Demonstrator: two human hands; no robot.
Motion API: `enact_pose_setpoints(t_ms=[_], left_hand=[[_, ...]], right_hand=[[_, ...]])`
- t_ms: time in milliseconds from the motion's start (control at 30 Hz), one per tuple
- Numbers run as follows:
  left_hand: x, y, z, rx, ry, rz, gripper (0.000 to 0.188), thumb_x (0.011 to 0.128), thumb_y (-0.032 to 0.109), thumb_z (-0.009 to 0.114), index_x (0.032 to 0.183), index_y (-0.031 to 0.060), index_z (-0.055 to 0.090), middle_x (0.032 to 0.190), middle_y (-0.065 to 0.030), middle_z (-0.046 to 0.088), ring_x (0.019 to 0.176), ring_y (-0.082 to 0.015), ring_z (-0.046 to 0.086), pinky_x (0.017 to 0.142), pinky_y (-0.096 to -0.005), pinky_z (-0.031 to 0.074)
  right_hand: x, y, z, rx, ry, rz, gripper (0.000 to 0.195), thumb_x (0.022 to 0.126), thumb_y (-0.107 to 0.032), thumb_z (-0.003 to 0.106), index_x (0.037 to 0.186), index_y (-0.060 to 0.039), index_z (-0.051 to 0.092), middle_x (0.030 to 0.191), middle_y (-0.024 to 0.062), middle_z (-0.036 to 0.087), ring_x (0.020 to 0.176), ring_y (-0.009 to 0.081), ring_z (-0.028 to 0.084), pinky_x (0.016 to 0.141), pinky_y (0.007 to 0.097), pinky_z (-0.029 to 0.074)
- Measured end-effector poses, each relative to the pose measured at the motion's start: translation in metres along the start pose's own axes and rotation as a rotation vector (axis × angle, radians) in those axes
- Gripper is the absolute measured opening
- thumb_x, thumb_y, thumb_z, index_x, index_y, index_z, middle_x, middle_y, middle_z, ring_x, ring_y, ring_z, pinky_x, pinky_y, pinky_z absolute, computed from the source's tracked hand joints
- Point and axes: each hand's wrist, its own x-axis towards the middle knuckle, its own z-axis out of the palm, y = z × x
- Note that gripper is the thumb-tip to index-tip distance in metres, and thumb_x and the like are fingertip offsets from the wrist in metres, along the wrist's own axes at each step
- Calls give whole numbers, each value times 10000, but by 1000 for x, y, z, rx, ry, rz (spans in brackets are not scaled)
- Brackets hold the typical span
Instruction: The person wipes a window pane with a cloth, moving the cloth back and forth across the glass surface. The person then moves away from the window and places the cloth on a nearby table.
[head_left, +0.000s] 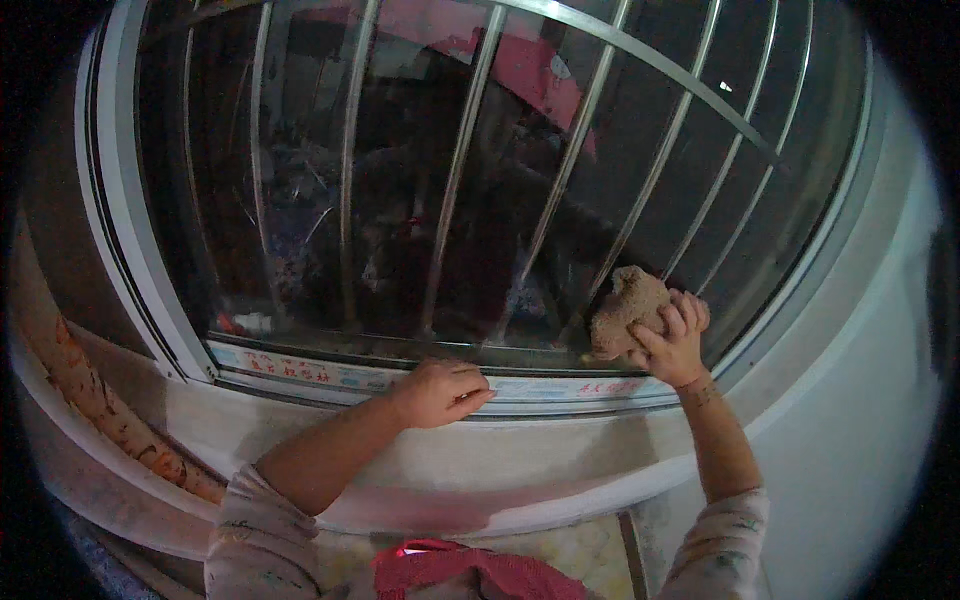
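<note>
My right hand grips a bunched brown cloth at the lower right of the window glass. The cloth appears to lie against the pane, just above the bottom frame. Farther left, my left hand rests with curled fingers on the white bottom window frame. Nothing shows inside that hand, though part of its fingers is hidden. Strips bearing red writing run along this frame.
Metal bars stand behind the glass, joined by a curved crossbar. A white upright frame borders the left side. Below runs a pale sill. At the bottom edge is a red cloth item. A pale wall rises at right.
</note>
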Motion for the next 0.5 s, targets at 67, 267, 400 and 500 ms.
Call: enact_pose_setpoints(t_ms=[67,267,400,500], left_hand=[[-1,2,-2,16,-20,-10,99,839,140,657,823,45,634,727,-97,587,626,-249,576,561,-369,459],[1,4,-1,-20,31,7,89,825,120,664,817,37,631,735,-99,608,624,-241,587,553,-368,461],[2,4,-3,-11,-11,26,93,814,114,675,807,34,630,728,-101,616,636,-246,603,550,-367,466],[2,3,-3,-4,-22,13,96,810,114,679,799,32,630,729,-105,619,648,-255,609,555,-368,469]], right_hand=[[31,20,-18,-33,-12,-11,334,657,-364,661,980,-289,626,1174,103,441,1159,357,413,962,543,308],[123,118,-45,-246,317,328,574,725,-258,628,1274,-138,509,1370,232,343,1247,408,344,1026,495,286],[152,146,-52,-247,541,568,545,763,-268,602,1280,-124,504,1351,240,367,1231,405,355,1033,479,286],[146,133,-40,-244,570,587,541,773,-264,592,1285,-115,501,1342,246,374,1231,405,353,1038,474,280]])
